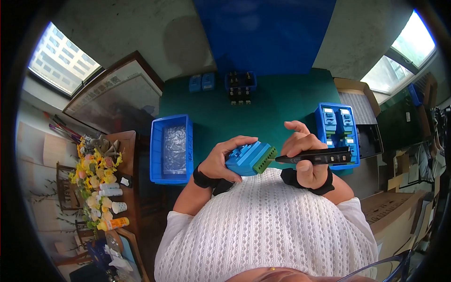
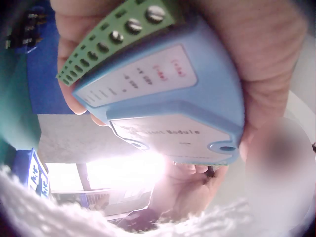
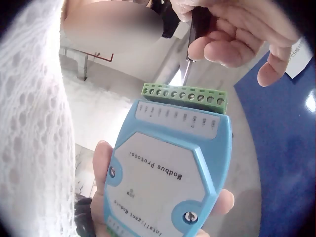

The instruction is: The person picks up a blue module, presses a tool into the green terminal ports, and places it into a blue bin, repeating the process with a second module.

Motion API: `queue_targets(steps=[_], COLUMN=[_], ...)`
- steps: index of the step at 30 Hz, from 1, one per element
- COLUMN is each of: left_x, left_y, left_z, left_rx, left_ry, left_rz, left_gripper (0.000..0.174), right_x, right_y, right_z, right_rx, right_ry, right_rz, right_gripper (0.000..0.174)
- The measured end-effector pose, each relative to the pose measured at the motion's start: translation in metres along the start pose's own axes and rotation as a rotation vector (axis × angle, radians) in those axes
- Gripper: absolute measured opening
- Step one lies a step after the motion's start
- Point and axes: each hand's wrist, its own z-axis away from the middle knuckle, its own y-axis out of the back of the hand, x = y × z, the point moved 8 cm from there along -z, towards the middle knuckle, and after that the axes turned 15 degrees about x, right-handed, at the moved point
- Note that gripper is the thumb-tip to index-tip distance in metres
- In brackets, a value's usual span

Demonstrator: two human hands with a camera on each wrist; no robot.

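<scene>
A light-blue module (image 1: 244, 159) with green screw terminals (image 1: 265, 160) is gripped in my left hand (image 1: 219, 159), thumb on one side and fingers on the other. My right hand (image 1: 305, 155) holds a black electric screwdriver (image 1: 324, 156), its thin shaft pointing left at the terminals. In the right wrist view the shaft (image 3: 187, 71) ends behind the green terminal strip (image 3: 185, 96); whether the tip touches cannot be told. The left wrist view shows the module's printed label (image 2: 168, 133) and slotted screws in the green strip (image 2: 116, 35).
An open blue bin (image 1: 171, 149) with clear plastic inside stands left; a blue bin (image 1: 358, 141) of several similar modules stands right. At the table's back are two blue modules (image 1: 202, 82) and a small bin (image 1: 255, 81) with dark parts. A cardboard box (image 1: 371, 96) lies beyond the right bin.
</scene>
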Motion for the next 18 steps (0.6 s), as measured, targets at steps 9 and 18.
queue_targets(steps=[9,18], left_x=[0.0010,0.0021], left_y=[-0.0014,-0.0013], left_z=[0.0010,0.0012], left_rx=[0.004,0.012], left_ry=[0.013,0.026], left_rz=[0.014,-0.005], left_gripper=[0.095,0.095], right_x=[-0.0002,-0.0010], right_y=[-0.0007,-0.0025], right_z=[0.0017,0.0021], right_rx=[-0.011,-0.038], right_ry=[-0.005,-0.006], right_rz=[-0.021,-0.006], right_gripper=[0.039,0.038])
